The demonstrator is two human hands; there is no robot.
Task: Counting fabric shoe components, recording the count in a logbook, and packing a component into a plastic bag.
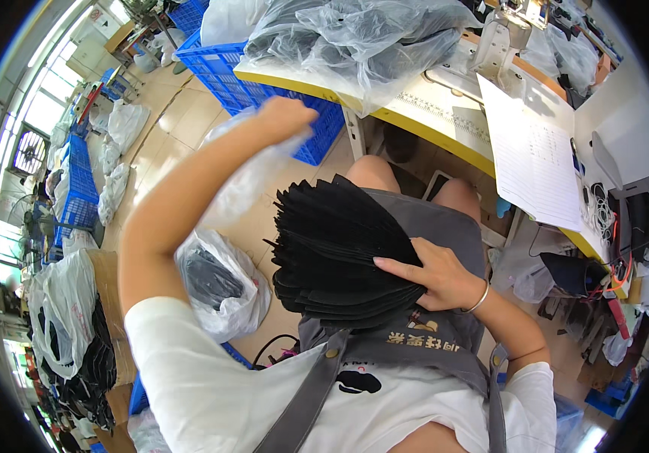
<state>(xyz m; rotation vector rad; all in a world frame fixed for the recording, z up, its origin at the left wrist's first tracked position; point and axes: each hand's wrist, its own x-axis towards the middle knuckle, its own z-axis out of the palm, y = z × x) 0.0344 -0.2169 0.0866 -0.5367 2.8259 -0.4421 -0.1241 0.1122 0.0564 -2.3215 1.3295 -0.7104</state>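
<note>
fabric stack (pixel 339 253) on lap; crate (pixel 253 83) behind; worktable (pixel 445 113) right.

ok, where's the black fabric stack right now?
Head view, centre: the black fabric stack rests on the person's lap, right hand on its right edge, below the yellow-edged table.

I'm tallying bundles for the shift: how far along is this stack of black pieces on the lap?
Done: the stack of black pieces lies bare on the lap. In hand: right hand steadies it; left hand lifts a clear plastic bag. Left: more bagged bundles wait on the table.
</note>
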